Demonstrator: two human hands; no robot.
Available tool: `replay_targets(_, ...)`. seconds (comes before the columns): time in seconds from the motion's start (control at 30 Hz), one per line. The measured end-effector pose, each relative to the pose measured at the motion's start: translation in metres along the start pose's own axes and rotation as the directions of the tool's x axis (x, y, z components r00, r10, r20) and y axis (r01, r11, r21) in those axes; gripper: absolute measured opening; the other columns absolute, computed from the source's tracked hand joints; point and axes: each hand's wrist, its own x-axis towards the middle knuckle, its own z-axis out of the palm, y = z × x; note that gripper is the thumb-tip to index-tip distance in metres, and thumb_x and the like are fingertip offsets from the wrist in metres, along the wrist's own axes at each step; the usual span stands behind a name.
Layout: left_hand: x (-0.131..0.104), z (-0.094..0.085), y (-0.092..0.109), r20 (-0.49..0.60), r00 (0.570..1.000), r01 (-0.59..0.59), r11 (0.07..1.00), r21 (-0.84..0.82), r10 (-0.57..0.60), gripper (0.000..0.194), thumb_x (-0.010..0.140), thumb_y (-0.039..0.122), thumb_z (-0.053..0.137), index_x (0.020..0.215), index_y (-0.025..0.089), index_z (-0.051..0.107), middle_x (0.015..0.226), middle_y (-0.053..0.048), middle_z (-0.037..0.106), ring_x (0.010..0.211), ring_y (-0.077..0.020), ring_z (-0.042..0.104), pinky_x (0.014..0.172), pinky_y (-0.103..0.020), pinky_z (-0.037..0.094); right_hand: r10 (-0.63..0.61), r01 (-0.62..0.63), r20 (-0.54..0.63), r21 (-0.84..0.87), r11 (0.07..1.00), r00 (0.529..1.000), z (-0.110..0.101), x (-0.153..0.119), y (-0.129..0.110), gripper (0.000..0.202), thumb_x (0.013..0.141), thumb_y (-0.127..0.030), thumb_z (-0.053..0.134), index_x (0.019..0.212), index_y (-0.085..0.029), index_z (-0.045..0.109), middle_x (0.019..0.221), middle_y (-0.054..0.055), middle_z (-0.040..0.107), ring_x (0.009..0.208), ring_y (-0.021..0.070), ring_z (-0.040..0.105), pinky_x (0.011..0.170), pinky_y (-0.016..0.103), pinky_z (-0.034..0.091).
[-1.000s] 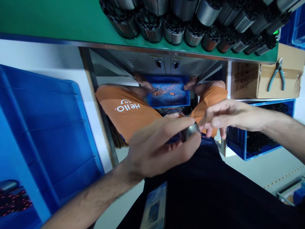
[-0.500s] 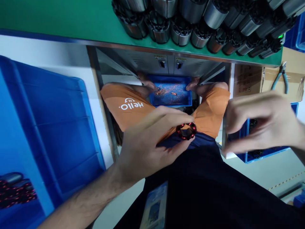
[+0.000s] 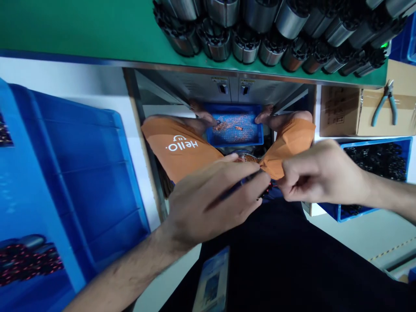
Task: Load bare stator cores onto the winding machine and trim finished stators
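My left hand (image 3: 217,197) is closed round a small black ring part with red windings (image 3: 268,190), over my lap. Most of the part is hidden behind the fingers; only its right edge shows. Close to its right side is my right hand (image 3: 320,175), with thumb and fingers pressed together in a pinch. Whatever that pinch holds, if anything, is too small to make out.
Metal cylinders with black ends (image 3: 245,47) stand in rows on the green table (image 3: 81,30). Pliers (image 3: 385,104) lie on a cardboard box (image 3: 341,110). A blue bin (image 3: 410,151) holds black parts. Blue trays (image 3: 84,173) are at left; another (image 3: 234,141) lies between my feet.
My right hand has moved left, close to the ring part, and its fingers have closed. My left hand's fingers have shifted over the part, covering most of it. The view has shifted slightly.
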Motion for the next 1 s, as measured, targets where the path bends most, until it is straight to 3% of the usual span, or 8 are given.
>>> replay_targets(0.13, -0.003, -0.004, 0.001, -0.008, 0.974, 0.226, 0.974, -0.022, -0.226, 0.032, 0.093, 0.026, 0.083, 0.122, 0.03, 0.07, 0.113, 0.001, 0.084, 0.099, -0.0206, 0.083, 0.114, -0.047, 0.068, -0.304, 0.177, -0.159, -0.532, 0.828, 0.939, -0.009, -0.018, -0.014, 0.029, 0.104, -0.029, 0.069, 0.075, -0.027, 0.071, 0.061, -0.002, 0.06, 0.053, 0.0106, 0.051, 0.049, 0.03, 0.036)
replay_targets(0.33, -0.009, -0.056, -0.037, -0.216, 0.922, 0.363, 0.913, 0.188, -0.322, 0.017, 0.096, 0.02, 0.081, 0.108, 0.029, 0.073, 0.113, -0.001, 0.081, 0.104, -0.0221, 0.079, 0.101, -0.044, 0.066, -0.203, 0.046, -0.436, -0.343, 0.938, 0.877, -0.011, -0.045, 0.028, 0.015, 0.091, -0.034, 0.09, 0.091, -0.026, 0.077, 0.071, -0.001, 0.07, 0.057, 0.0127, 0.061, 0.052, 0.026, 0.049)
replay_targets(0.47, 0.014, -0.077, -0.092, -0.292, 0.906, 0.397, 0.855, 0.334, -0.307, 0.012, 0.097, 0.03, 0.082, 0.107, 0.029, 0.075, 0.114, -0.002, 0.081, 0.11, -0.0267, 0.075, 0.101, -0.047, 0.061, -0.066, 0.016, -0.263, -0.189, 0.982, 0.963, 0.014, -0.031, 0.052, 0.023, 0.1, -0.04, 0.077, 0.088, -0.021, 0.076, 0.068, 0.001, 0.069, 0.058, 0.0125, 0.062, 0.054, 0.024, 0.048)
replay_targets(0.67, 0.058, -0.045, -0.151, -0.362, 0.887, 0.423, 0.82, 0.386, -0.287, 0.023, 0.1, 0.045, 0.076, 0.112, 0.026, 0.075, 0.119, -0.009, 0.074, 0.119, -0.0327, 0.066, 0.108, -0.055, 0.056, -0.007, 0.013, 0.033, -0.163, 0.987, 0.999, 0.057, -0.015, 0.053, 0.017, 0.104, -0.033, 0.064, 0.103, -0.025, 0.079, 0.092, 0.004, 0.079, 0.077, 0.0182, 0.075, 0.066, 0.029, 0.056)
replay_targets(0.73, 0.054, -0.042, -0.159, -0.487, 0.823, 0.498, 0.784, 0.372, -0.292, 0.044, 0.094, 0.052, 0.083, 0.123, 0.023, 0.068, 0.127, -0.013, 0.069, 0.123, -0.0339, 0.064, 0.107, -0.055, 0.056, 0.023, -0.017, 0.033, -0.16, 0.987, 0.999, 0.066, -0.019, 0.059, 0.017, 0.103, -0.033, 0.063, 0.106, -0.028, 0.079, 0.097, 0.004, 0.08, 0.083, 0.0209, 0.079, 0.071, 0.031, 0.06)
replay_targets(0.87, 0.032, -0.063, -0.179, -0.795, 0.52, 0.721, 0.66, 0.21, -0.314, 0.072, 0.078, 0.054, 0.096, 0.129, 0.022, 0.056, 0.124, -0.013, 0.069, 0.109, -0.0306, 0.067, 0.098, -0.051, 0.059, 0.041, -0.049, -0.082, -0.102, 0.994, 0.996, 0.084, -0.031, 0.082, 0.019, 0.1, -0.042, 0.066, 0.107, -0.031, 0.08, 0.096, 0.003, 0.082, 0.085, 0.0254, 0.082, 0.075, 0.036, 0.066)
replay_targets(0.9, 0.029, -0.07, -0.185, -0.806, 0.48, 0.749, 0.64, 0.171, -0.346, 0.075, 0.076, 0.052, 0.097, 0.131, 0.022, 0.054, 0.122, -0.011, 0.071, 0.104, -0.0289, 0.068, 0.096, -0.051, 0.06, 0.042, -0.052, -0.111, -0.084, 0.995, 0.993, 0.089, -0.032, 0.089, 0.021, 0.1, -0.045, 0.067, 0.106, -0.031, 0.081, 0.094, 0.003, 0.082, 0.083, 0.0259, 0.082, 0.074, 0.037, 0.066)
replay_targets(1.0, 0.031, -0.083, -0.204, -0.767, 0.459, 0.781, 0.615, 0.109, -0.448, 0.084, 0.074, 0.046, 0.098, 0.141, 0.025, 0.051, 0.118, -0.005, 0.077, 0.095, -0.0254, 0.071, 0.097, -0.049, 0.061, 0.105, -0.112, -0.144, -0.041, 0.993, 0.984, 0.101, -0.031, 0.101, 0.029, 0.103, -0.052, 0.066, 0.109, -0.03, 0.083, 0.094, 0.003, 0.082, 0.085, 0.023, 0.081, 0.076, 0.033, 0.065)
